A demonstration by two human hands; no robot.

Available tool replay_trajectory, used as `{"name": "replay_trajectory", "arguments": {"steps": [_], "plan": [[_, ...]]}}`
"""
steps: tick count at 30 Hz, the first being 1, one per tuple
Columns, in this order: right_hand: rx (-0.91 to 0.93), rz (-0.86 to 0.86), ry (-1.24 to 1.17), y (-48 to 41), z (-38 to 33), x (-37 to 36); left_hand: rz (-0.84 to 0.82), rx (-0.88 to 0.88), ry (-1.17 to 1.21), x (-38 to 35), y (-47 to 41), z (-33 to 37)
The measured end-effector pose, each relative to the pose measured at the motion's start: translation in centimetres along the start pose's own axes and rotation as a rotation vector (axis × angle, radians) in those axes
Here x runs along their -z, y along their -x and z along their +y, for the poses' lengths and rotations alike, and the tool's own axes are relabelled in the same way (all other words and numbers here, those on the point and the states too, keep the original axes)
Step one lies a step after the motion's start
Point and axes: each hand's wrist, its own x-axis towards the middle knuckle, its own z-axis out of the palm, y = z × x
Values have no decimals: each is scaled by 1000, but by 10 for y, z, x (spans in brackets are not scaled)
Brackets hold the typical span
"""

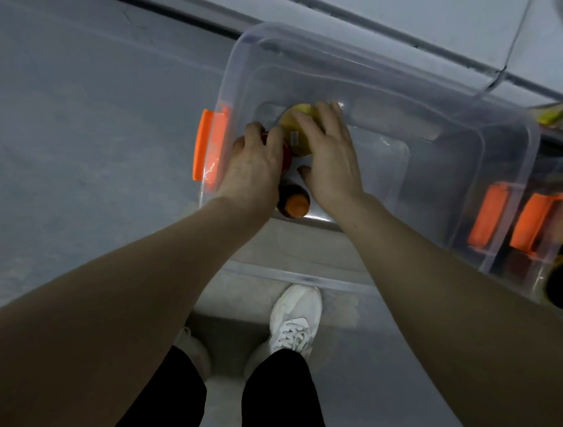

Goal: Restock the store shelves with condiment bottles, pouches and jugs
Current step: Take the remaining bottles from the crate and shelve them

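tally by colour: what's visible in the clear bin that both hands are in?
yellow item, gripped by right hand: 1
red item, gripped by left hand: 1
dark bottle with orange cap: 1
total: 3 visible; the hands may hide more.

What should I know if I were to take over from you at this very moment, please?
The left hand grips a red-topped item inside the clear bin.
The right hand curls over a yellow container beside it.
A dark bottle with an orange cap stands in the same bin, between the wrists.
A second bin to the right holds more stock.
Done: nothing shelved that this view shows.
Left: lift these items out, shelve them, then likely empty the second bin.
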Motion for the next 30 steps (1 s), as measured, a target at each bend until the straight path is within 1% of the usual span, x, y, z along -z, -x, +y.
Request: {"name": "replay_trajectory", "arguments": {"steps": [2,4,7,9,11,14,16,18,21,22,24,27,28,30], "plan": [[37,-4,-72,9,0,-1,-2,11,-10,4,2,4],[47,-29,-170,18,-1,0,33,-11,-25,10,7,12],[-6,-27,-406,31,-5,10,74,-87,-102,22,18,24],[-57,-40,-497,38,-11,21,77,-112,-96,32,24,28],[-80,-58,-561,44,-17,35,77,-103,29,46,30,31],[-122,-90,-681,50,-23,65,105,-85,298,73,39,36],[-161,-115,-832,55,-25,86,91,-45,475,96,44,39],[-198,-121,-988,64,-31,107,12,-23,663,119,50,42],[-219,-104,-1119,81,-42,132,-128,54,1027,148,65,51],[-233,-95,-1161,88,-47,142,-167,81,1113,156,71,54],[-276,-86,-1254,104,-56,163,-245,61,1182,176,88,58],[-322,-78,-1307,124,-70,188,-373,-15,1239,198,113,58],[-334,-76,-1332,131,-74,195,-400,-29,1259,204,122,59],[-333,-60,-1389,146,-88,218,-391,-63,1274,221,144,67]]}}
